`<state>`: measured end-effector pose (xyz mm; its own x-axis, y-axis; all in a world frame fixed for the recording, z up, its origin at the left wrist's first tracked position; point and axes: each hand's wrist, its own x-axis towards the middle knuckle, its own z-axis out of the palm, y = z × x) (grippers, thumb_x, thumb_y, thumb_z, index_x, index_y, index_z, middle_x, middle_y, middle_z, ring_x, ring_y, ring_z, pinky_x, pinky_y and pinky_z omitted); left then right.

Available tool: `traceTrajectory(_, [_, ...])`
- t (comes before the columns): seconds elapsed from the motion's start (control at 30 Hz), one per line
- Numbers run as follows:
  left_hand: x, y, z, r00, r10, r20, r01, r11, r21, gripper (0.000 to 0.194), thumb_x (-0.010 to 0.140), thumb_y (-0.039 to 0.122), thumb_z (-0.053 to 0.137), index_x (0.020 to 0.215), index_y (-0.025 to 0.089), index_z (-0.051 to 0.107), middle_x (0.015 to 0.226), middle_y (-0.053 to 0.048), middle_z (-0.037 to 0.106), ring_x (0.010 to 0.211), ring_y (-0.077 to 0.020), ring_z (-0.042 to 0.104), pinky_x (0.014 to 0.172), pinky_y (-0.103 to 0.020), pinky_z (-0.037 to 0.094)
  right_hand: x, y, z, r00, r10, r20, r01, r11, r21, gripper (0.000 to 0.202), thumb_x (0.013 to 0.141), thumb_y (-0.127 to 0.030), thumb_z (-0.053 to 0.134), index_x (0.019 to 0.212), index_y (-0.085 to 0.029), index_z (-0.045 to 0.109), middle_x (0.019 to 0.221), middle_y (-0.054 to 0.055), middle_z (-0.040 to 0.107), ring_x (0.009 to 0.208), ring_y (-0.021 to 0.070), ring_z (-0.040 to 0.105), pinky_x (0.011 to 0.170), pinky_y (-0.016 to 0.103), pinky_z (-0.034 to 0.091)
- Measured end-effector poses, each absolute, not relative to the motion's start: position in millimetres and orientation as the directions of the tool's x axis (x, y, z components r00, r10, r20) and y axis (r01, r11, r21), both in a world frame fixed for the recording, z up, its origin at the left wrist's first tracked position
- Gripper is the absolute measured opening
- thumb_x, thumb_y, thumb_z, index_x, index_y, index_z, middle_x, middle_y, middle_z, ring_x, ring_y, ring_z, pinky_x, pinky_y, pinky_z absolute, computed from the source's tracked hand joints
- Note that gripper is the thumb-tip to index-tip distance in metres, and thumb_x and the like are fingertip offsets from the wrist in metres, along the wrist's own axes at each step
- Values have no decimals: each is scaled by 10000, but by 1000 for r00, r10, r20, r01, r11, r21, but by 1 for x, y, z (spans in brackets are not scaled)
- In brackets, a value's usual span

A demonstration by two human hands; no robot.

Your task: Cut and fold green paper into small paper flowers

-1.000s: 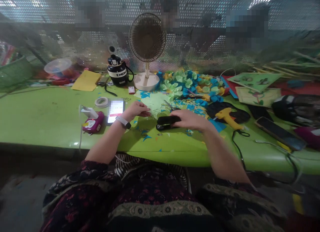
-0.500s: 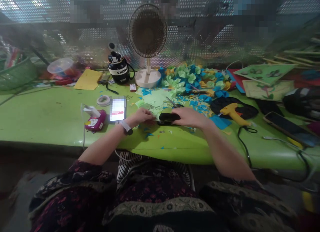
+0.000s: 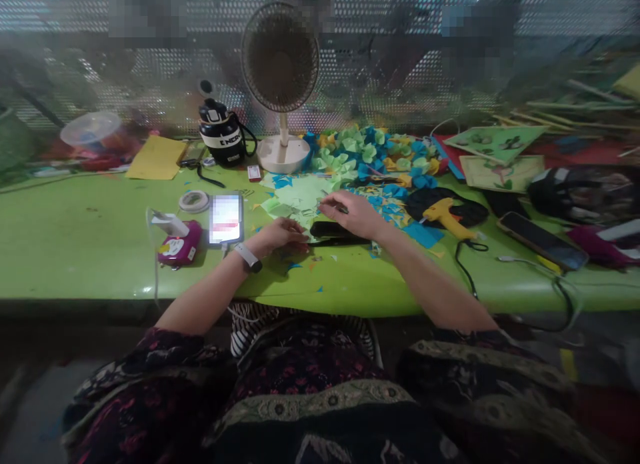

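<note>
My left hand (image 3: 281,235) rests low over the table, fingertips pinched together at the left end of a black stapler (image 3: 333,231). Whatever small piece it pinches is too small to make out. Just beyond the stapler, my right hand (image 3: 354,213) is closed on scissors (image 3: 342,209), mostly hidden under its fingers. The stapler lies on the table below that hand, out of its grip. Light green paper (image 3: 300,191) and small cut scraps spread behind both hands.
Blue, green and yellow paper flowers (image 3: 375,151) are heaped at the back beside a fan (image 3: 283,151). A lit phone (image 3: 225,219) and a purple extension socket (image 3: 183,244) stand left. To the right lie a yellow glue gun (image 3: 447,217) and another phone (image 3: 543,241).
My right hand has let go of the stapler and moved forward and left onto the scissors. My left hand stays pinched in nearly the same place. The whole view has shifted slightly.
</note>
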<state>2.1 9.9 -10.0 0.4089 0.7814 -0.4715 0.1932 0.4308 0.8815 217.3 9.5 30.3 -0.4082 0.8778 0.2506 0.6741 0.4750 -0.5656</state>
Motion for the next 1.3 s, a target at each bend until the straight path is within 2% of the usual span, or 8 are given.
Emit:
traceTrajectory(0.13, [2,11,-12,398,783,-478,206,431,878,223,756,150,777,785,151,556,629,-60,717,567,-131,683,586,-227,539,199,17,44,-416,871,262,691,490,-532,531,936,-604,408,1074,-157,660,1089,127,681,992,255,619,883,384,458])
traceTrajectory(0.27, [1,14,-15,414,781,-467,194,425,884,224,761,136,770,791,155,549,646,-59,722,580,-130,690,591,-226,541,175,36,41,-400,869,292,754,493,-433,567,947,-576,408,1217,-117,603,1248,165,620,1171,295,546,1004,417,402])
traceTrajectory(0.4, [2,14,-15,399,787,-470,205,423,883,272,729,152,800,792,152,536,657,-65,720,595,-147,697,622,-262,562,156,49,16,-374,901,218,846,428,-317,609,955,-553,400,1356,-107,502,1362,191,544,1268,343,465,1033,470,365])
traceTrajectory(0.53, [3,13,-13,381,790,-481,218,429,877,318,707,150,814,782,158,505,641,-50,702,604,-159,701,621,-281,566,149,49,2,-393,911,125,879,412,-241,651,963,-576,342,1399,-107,456,1386,201,520,1278,359,446,1043,485,344])
traceTrajectory(0.77, [3,14,-15,382,797,-468,203,422,884,336,693,134,821,779,157,498,645,-37,688,596,-156,696,604,-272,557,149,51,0,-408,909,82,881,416,-226,648,964,-573,317,1388,-105,462,1406,210,502,1285,376,432,1035,498,334])
traceTrajectory(1.0, [6,11,-8,366,805,-467,221,412,884,272,763,71,737,787,155,480,643,-36,688,604,-156,697,638,-292,561,148,53,-2,-426,903,57,878,427,-217,652,959,-569,322,1380,-98,483,1393,213,516,1277,375,442,1044,489,323])
traceTrajectory(1.3, [4,14,-13,382,803,-457,194,414,889,335,711,81,792,791,159,476,639,-4,661,617,-164,702,634,-292,565,148,55,-3,-441,897,40,870,438,-225,624,954,-562,352,1372,-123,498,1398,193,522,1280,360,447,1047,489,338])
